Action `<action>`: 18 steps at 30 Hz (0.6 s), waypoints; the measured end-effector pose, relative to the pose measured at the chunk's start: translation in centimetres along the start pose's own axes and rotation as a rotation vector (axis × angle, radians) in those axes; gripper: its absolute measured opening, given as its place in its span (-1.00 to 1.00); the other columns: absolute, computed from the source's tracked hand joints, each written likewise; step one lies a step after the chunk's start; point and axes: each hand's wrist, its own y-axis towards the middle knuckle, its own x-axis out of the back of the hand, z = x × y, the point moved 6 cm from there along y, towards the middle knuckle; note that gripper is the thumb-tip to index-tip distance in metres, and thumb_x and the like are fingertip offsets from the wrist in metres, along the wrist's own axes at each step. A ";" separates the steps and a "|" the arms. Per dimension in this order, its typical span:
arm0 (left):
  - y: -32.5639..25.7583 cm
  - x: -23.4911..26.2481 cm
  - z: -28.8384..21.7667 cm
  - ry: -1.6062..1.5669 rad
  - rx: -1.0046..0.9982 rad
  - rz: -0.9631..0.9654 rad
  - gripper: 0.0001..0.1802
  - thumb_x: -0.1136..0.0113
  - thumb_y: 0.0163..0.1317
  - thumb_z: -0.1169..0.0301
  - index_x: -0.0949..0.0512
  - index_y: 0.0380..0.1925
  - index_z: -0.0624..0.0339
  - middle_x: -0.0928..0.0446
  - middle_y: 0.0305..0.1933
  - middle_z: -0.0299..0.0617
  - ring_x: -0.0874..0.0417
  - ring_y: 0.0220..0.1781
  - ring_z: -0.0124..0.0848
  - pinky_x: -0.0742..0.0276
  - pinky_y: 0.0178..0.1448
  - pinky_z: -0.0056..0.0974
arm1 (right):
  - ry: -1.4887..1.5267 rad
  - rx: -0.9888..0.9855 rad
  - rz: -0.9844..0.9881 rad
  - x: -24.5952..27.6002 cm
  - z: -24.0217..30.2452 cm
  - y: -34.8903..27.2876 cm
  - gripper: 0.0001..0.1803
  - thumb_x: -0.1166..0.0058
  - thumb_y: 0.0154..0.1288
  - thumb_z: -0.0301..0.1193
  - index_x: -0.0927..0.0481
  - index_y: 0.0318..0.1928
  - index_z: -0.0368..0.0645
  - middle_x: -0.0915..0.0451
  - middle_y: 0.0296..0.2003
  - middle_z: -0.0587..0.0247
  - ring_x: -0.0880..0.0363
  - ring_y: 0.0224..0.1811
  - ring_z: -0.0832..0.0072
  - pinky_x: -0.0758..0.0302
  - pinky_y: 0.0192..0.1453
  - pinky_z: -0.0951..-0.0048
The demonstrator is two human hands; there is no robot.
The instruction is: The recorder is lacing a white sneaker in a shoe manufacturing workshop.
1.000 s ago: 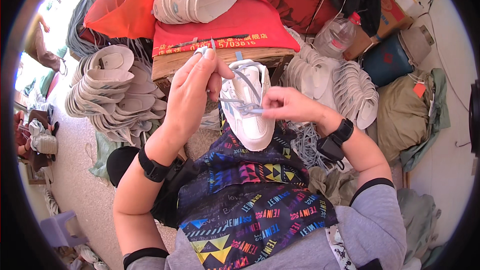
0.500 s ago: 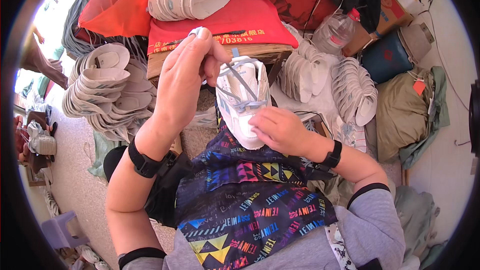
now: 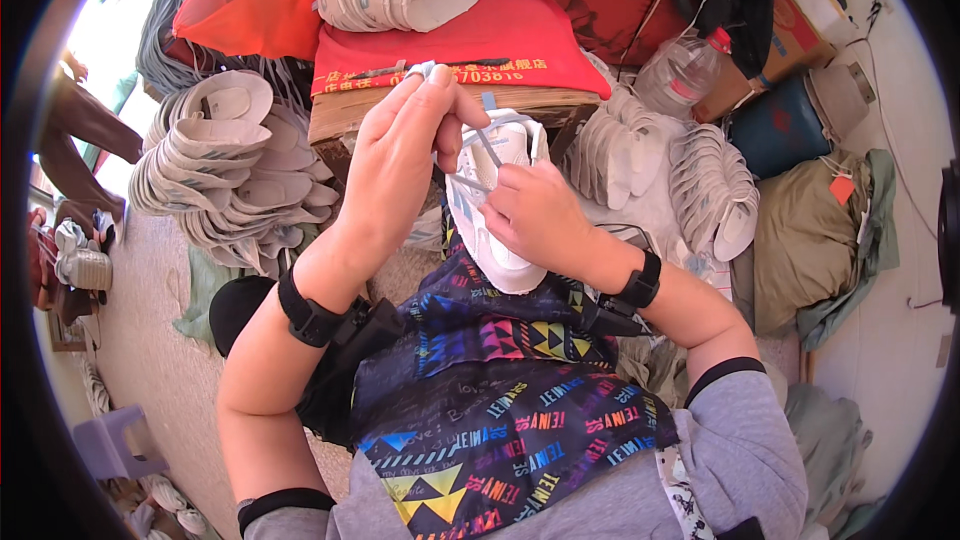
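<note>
Left hand (image 3: 395, 165) pinched shut on grey shoelace (image 3: 487, 147), pulling upward; right hand (image 3: 535, 215) gripping white sneaker (image 3: 495, 240) on lap.

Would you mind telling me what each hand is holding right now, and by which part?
The left hand pinches the end of a pale lace. The right hand grips the white shoe across its upper, by the lacing.

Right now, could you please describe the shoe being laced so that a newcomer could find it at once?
Start at the red cloth over the wooden box, then look just below it to the lap. The white shoe lies there between the left hand and right hand. Unlike the stacked shoe parts around it, it is held singly, with a lace.
</note>
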 end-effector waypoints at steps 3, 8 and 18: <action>0.2 -0.5 0.0 -0.032 -0.003 0.009 -0.56 0.15 0.53 0.19 -0.56 -0.39 0.25 -0.31 -0.58 -0.40 -0.30 -0.52 -0.62 -0.23 -0.37 -0.47 | 0.054 -0.090 0.131 -1.2 -0.4 -0.1 -0.81 -0.24 0.12 -0.31 -0.54 -0.35 -0.11 -0.45 -0.40 0.26 -0.49 -0.30 0.29 -0.30 -0.20 0.23; 0.3 -2.2 -0.7 0.009 -0.008 0.078 -0.56 0.22 0.54 0.18 -0.53 -0.38 0.22 -0.34 -0.57 -0.40 -0.26 -0.53 -0.64 -0.11 -0.41 -0.47 | -0.044 -0.150 -0.219 0.1 -0.4 0.8 -0.81 -0.22 0.16 -0.30 -0.56 -0.43 -0.13 -0.49 -0.48 0.27 -0.51 -0.36 0.30 -0.30 -0.23 0.18; 0.4 0.6 1.6 -0.069 0.057 -0.033 -0.56 0.16 0.52 0.18 -0.57 -0.35 0.26 -0.34 -0.51 -0.40 -0.32 -0.51 -0.61 -0.24 -0.36 -0.47 | 1.102 -0.599 0.103 0.5 -4.7 -0.5 -0.79 -0.04 0.38 -0.31 -0.59 -0.36 -0.16 -0.46 -0.50 0.52 -0.39 -0.44 0.62 -0.31 -0.27 0.52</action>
